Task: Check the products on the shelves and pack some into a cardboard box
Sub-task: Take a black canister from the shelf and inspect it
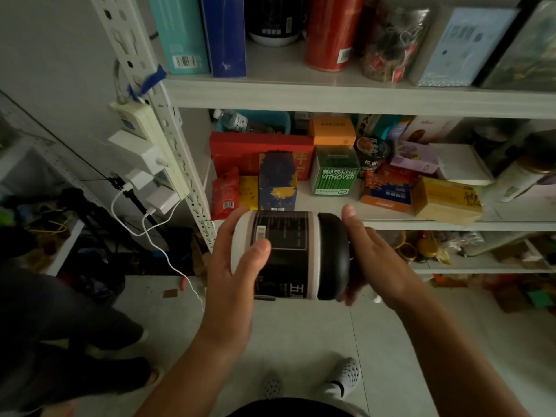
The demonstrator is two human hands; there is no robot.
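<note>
Lying on its side in the air, a jar point(285, 254) with a white body and a dark label is held between both hands in front of the shelves, at the height of the middle board. The left hand point(231, 266) grips the white bottom end, on the left; its thumb lies across the label and the other fingers wrap behind. The right hand point(364, 254) cups the black lid point(332, 254) on the right end, with the thumb up over the top and the fingers curled under. Both forearms come up from the near edge.

Just behind the jar, the middle shelf point(328, 204) carries many packets: a green box point(335, 173), a blue box with yellow flowers point(278, 179) and a yellow box point(445, 200) to the right. The upper shelf point(331, 94) holds a red canister point(331, 31) and tall boxes. On the left post hangs a power strip point(144, 139) with white chargers and cables. Below is a pale tiled floor point(301, 341), with the person's perforated shoes point(346, 374) near. Another person's dark legs point(75, 326) stand at the near left.
</note>
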